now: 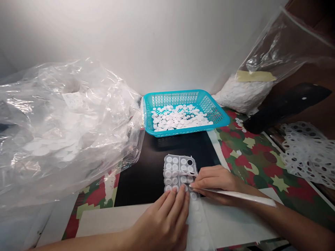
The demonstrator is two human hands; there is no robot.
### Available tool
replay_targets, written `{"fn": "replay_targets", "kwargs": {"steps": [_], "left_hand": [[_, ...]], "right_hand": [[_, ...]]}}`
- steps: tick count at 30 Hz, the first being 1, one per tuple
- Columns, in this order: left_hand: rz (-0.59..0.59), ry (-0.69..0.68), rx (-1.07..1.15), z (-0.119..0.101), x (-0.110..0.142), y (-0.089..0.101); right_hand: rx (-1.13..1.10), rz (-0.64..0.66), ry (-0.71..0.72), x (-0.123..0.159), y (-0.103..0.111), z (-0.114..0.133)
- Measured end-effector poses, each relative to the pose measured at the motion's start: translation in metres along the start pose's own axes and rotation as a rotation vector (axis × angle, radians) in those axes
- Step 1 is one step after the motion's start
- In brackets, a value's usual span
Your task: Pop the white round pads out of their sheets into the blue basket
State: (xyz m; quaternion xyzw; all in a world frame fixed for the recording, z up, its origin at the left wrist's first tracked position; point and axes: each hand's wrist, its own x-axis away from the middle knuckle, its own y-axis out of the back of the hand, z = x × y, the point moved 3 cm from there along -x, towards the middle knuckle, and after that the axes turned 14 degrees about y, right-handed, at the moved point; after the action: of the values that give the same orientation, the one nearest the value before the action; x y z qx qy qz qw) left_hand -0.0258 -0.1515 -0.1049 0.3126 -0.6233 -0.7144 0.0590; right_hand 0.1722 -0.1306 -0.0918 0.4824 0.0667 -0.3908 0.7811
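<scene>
A translucent sheet of round white discs (175,171) lies lengthwise in front of me, its far part on a black mat (138,174). Near its far right corner, some round holes stand without discs. My left hand (167,218) rests on the sheet with fingers stretched out flat, fingertips touching the discs; its thumb is hidden. Pinched in my right hand (218,181) is a slim white pen-like tool (251,198). Its point is at the right-hand rows of discs, and its long end sticks out past my wrist. I cannot make out the tip's exact shape.
Beyond the mat stands a turquoise basket (187,132) of loose white discs. A big clear plastic bag (65,118) with white pieces fills the left. At right are another filled bag (243,92), a black object (288,106) and punched-out sheet scraps (311,153).
</scene>
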Motion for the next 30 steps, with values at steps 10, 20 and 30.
{"fn": "replay_targets", "kwargs": {"steps": [10, 20, 30], "left_hand": [[-0.010, 0.003, 0.015, -0.0004, -0.0015, 0.0026], [-0.010, -0.008, 0.017, 0.0003, -0.0005, 0.0023], [-0.004, -0.006, 0.018, -0.0006, 0.0005, 0.0009]], "right_hand": [[-0.003, 0.016, 0.012, 0.0028, 0.0015, -0.0007], [0.004, 0.023, 0.006, 0.0052, 0.0020, -0.0018], [0.009, 0.013, 0.012, 0.0073, -0.0005, -0.0025]]}}
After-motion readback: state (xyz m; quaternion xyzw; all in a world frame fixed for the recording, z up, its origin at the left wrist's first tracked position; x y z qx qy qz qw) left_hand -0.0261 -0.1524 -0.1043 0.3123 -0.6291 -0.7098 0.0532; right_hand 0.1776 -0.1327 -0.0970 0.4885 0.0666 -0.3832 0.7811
